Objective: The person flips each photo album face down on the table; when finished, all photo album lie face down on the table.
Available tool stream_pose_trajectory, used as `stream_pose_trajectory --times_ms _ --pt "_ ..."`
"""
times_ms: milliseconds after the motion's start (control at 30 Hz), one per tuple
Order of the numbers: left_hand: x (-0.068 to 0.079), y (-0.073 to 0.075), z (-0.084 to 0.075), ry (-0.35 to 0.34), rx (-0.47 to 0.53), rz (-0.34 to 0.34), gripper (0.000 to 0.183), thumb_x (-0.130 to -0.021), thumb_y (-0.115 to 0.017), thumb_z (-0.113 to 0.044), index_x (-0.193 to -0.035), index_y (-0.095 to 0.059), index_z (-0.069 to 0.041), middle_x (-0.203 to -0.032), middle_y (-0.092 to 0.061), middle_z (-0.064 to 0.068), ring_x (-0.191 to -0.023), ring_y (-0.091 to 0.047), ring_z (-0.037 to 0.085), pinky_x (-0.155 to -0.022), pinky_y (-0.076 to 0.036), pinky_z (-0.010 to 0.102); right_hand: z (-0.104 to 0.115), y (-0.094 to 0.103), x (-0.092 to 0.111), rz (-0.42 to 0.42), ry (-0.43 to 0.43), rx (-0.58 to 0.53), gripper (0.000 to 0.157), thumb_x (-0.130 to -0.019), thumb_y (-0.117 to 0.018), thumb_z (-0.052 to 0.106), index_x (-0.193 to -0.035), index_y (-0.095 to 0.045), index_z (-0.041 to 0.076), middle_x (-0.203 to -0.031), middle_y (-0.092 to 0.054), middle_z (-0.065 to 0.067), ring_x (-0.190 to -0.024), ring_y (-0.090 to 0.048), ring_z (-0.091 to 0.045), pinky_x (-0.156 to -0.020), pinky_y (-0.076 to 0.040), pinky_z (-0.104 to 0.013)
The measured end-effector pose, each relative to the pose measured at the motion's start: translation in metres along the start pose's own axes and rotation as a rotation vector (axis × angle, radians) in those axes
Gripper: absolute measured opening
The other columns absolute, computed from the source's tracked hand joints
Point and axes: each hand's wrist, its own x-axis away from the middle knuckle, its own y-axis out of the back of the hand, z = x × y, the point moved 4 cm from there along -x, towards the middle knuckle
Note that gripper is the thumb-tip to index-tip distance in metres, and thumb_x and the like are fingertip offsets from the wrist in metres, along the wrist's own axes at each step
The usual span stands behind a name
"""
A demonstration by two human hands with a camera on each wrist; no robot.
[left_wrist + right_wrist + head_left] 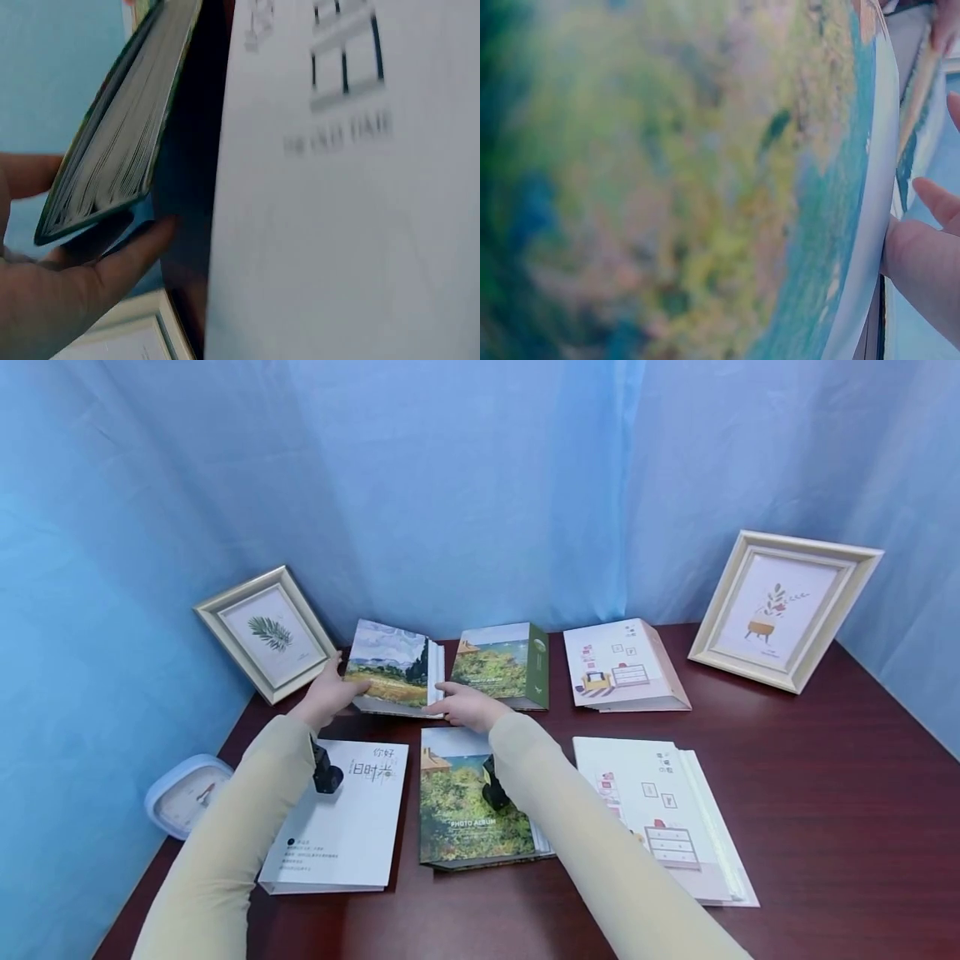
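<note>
A photo album with a landscape painting on its cover (392,662) stands tilted at the back left. My left hand (327,695) grips its left side, with the thumb over the cover. In the left wrist view the page edges of the album (112,135) show between my fingers and thumb. My right hand (471,707) is at the right page edge, fingers extended and touching it. The right wrist view shows that hand (926,251) beside the album corner (907,169). Below my wrists lie a white album (341,827) and a green-covered album (461,810).
Another green album (495,664) and a white illustrated album (618,664) stand at the back. A second white illustrated album (667,827) lies at front right. Picture frames (783,610) stand at both rear sides. A pale blue clock-like object (180,802) is at the left edge.
</note>
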Motion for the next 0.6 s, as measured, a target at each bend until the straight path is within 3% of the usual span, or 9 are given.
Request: stream_pose_trajectory --times_ms 100,200,400,600 --pt "0.002 -0.004 -0.008 -0.018 0.085 -0.009 0.072 -0.100 -0.045 -0.015 -0.153 0.003 -0.007 -0.153 -0.019 0.026 -0.132 -0.038 0.041 -0.100 -0.043 0.052 0.000 0.000 -0.001 0.008 0.007 -0.004 0.069 -0.096 -0.055 0.014 -0.153 -0.016 0.015 -0.159 -0.013 -0.011 -0.142 -0.026 -0.033 -0.116 -0.024 -0.044" --pt "0.004 -0.006 -0.017 -0.036 0.106 -0.005 0.067 -0.100 -0.045 -0.017 -0.154 -0.004 -0.011 -0.152 -0.025 0.023 -0.132 -0.039 0.039 -0.102 -0.041 0.052 0.000 0.000 -0.002 0.011 0.009 0.000 0.067 -0.096 -0.054 0.014 -0.153 -0.019 0.016 -0.158 -0.015 -0.010 -0.142 -0.026 -0.032 -0.115 -0.024 -0.043" --pt "0.006 -0.011 -0.027 -0.032 0.162 0.042 0.067 -0.102 -0.043 -0.021 -0.154 -0.002 -0.021 -0.154 -0.023 0.019 -0.138 -0.032 0.037 -0.109 -0.033 0.053 0.000 0.000 -0.003 0.012 -0.001 0.015 0.066 -0.096 -0.055 0.015 -0.152 -0.021 0.018 -0.158 -0.017 -0.010 -0.142 -0.026 -0.030 -0.115 -0.025 -0.043" --pt "0.008 -0.015 -0.030 -0.031 0.227 0.081 0.067 -0.102 -0.043 -0.021 -0.154 -0.001 -0.025 -0.154 -0.025 0.020 -0.138 -0.031 0.037 -0.109 -0.033 0.052 0.000 0.001 -0.004 0.016 -0.003 0.038 0.063 -0.098 -0.053 0.018 -0.152 -0.022 0.020 -0.158 -0.018 -0.009 -0.141 -0.028 -0.031 -0.115 -0.026 -0.044"
